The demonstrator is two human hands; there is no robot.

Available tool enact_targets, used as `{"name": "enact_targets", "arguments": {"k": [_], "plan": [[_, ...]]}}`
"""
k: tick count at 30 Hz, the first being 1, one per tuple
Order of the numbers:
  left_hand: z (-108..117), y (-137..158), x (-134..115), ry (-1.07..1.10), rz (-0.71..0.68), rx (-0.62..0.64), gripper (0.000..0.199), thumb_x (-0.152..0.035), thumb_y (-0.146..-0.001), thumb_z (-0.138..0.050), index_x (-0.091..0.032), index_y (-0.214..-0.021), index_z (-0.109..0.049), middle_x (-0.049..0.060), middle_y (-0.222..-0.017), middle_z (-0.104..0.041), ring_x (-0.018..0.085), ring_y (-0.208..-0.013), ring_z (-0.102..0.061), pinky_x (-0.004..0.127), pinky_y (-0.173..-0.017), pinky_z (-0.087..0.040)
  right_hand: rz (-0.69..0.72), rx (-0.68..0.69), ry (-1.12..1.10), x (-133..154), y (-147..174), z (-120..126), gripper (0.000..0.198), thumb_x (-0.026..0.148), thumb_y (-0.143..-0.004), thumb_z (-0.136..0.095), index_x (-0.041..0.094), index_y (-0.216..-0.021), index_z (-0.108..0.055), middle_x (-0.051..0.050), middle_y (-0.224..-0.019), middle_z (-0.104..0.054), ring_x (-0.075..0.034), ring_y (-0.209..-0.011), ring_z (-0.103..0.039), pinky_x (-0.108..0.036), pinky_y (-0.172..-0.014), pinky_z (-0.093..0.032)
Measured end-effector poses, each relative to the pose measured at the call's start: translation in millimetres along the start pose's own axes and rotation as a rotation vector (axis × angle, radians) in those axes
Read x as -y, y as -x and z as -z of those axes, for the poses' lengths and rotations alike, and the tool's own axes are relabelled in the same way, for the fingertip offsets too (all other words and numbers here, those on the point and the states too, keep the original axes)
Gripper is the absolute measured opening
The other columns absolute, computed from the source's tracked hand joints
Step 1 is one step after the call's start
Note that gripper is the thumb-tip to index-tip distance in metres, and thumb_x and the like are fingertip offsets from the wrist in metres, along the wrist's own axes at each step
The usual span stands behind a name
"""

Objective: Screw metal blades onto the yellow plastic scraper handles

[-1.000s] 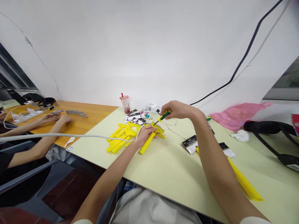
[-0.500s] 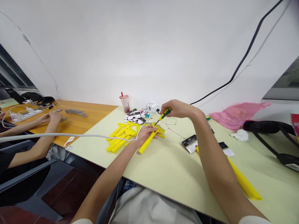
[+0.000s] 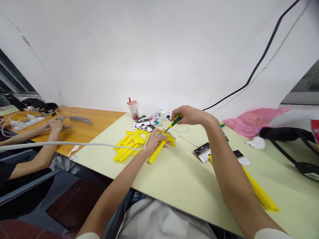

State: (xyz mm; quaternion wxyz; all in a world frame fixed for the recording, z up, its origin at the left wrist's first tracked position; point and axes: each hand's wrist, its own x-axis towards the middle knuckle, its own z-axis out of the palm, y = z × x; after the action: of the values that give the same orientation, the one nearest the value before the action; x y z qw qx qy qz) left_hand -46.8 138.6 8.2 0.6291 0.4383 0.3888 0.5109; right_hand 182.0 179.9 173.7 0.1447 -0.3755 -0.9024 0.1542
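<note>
At the near edge there is the pale table, with the person's lap in grey cloth just below it. On the near right, one long yellow piece lies on the table, partly covered by the right forearm.

A little farther, at the middle, the yellow tool is in the left hand. The fingers of this hand are closed around the tool near its wide head, and its handle points out toward the near side, just right of the palm. A white cable comes from the left and reaches the left wrist. Just left of this hand lies a pile of similar yellow tools.

The right hand is above and on the far right of the yellow tool. It grasps the green and yellow screwdriver by its handle, and the shaft slopes down to the tool's head; whether the tip touches, I cannot tell. To the right lie a black and white card and black goggles.

Farther away are a heap of cards, a cup with red straw and, on the right, a pink bag. At the far left, a co-worker's hands are over an orange table.
</note>
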Motion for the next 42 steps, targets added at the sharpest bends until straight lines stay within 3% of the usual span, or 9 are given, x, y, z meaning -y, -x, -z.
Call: {"name": "enact_targets", "arguments": {"k": [17, 42], "plan": [[-0.3, -0.3, -1.0, -0.029, -0.007, 0.011, 0.062, -0.033, -0.068, -0.099, -0.022, -0.107, -0.052, 0.013, -0.094, -0.081, 0.039, -0.09, -0.084, 0.031, -0.055, -0.065, -0.024, 0.001, 0.005, 4.1, 3.2, 1.8, 0.02, 0.017, -0.081, -0.074, 0.022, -0.101, -0.077, -0.003, -0.096, -0.075, -0.016, -0.072, -0.058, -0.03, -0.064, -0.036], [0.4, 1.1, 0.0, 0.009, -0.048, 0.0, 0.056, -0.031, -0.072, -0.098, -0.021, -0.109, -0.057, 0.013, -0.103, -0.081, 0.036, -0.093, -0.084, 0.03, -0.06, -0.066, -0.037, -0.024, 0.014, 7.8, 7.4, 5.7, 0.017, 0.024, -0.082, -0.075, 0.023, -0.099, -0.077, -0.003, -0.093, -0.074, -0.017, -0.075, -0.059, -0.031, -0.065, -0.035]]}}
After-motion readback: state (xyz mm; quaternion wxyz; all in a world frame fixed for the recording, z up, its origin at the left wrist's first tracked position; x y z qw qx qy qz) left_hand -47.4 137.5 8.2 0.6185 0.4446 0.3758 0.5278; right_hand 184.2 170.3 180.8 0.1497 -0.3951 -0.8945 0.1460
